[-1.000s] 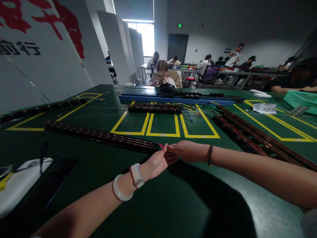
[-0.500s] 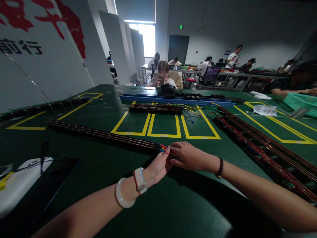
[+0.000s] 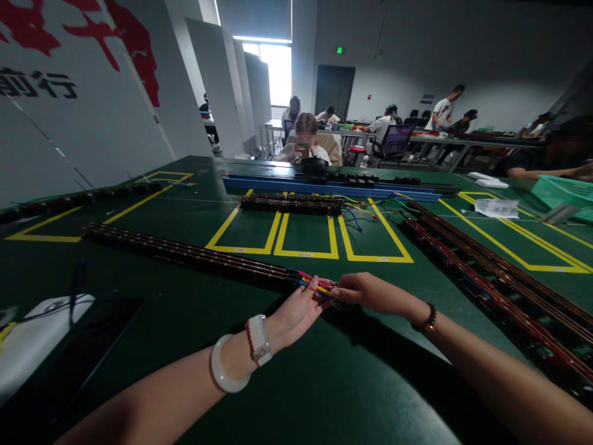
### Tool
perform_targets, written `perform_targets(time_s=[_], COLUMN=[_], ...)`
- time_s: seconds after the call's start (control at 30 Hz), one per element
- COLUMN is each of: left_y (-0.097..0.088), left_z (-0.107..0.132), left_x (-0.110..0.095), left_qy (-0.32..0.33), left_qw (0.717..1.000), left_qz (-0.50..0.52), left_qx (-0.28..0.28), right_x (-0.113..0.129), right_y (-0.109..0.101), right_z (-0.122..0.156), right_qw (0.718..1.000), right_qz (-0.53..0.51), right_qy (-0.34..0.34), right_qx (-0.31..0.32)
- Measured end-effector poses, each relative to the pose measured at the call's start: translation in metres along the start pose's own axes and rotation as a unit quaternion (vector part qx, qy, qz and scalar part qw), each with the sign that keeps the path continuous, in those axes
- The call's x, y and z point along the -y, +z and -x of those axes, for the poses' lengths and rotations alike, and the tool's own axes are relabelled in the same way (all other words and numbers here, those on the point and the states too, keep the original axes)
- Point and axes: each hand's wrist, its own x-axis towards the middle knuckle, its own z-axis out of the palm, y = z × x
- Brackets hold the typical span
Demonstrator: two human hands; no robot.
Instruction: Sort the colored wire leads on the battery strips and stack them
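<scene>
A long dark strip with copper-coloured rods (image 3: 194,253) lies slantwise on the green table, its near right end by my hands. From that end come red, yellow and blue wires (image 3: 325,290). Around these wires my left hand (image 3: 296,314) is closed, thumb on top and fingers underneath. My right hand (image 3: 368,292) pinches at the loose wire ends, just right of the left fingertips. Its grip hides exactly which wires it holds.
A shorter rod bundle (image 3: 291,203) lies across yellow-taped boxes ahead. To the right are long strips with red wires (image 3: 491,296). A blue rail (image 3: 278,183) runs behind. At left sits a white device (image 3: 44,334); a green basket (image 3: 563,191) stands far right. People sit beyond.
My right hand has shifted right, away from my left hand, toward the wire ends. More of the coloured wires now shows between the hands. The left hand stays nearly in place.
</scene>
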Motion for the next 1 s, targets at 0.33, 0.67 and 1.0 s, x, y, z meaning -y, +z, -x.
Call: perform_targets(time_s=[0.33, 0.67, 1.0], left_y=[-0.002, 0.002, -0.003], left_z=[-0.002, 0.002, -0.002], left_x=[0.003, -0.001, 0.001], left_qy=[0.006, -0.024, -0.033], left_qw=[0.997, 0.997, 0.997], left_qz=[-0.071, -0.070, -0.068], left_qx=[0.000, -0.033, -0.010], right_x=[-0.026, -0.032, -0.006], right_y=[-0.010, -0.023, -0.021], right_z=[-0.033, -0.120, -0.181], right_qw=[0.976, 0.969, 0.983], right_qz=[-0.191, -0.205, -0.149], right_qy=[-0.041, -0.076, -0.095], right_qx=[-0.091, -0.117, -0.048])
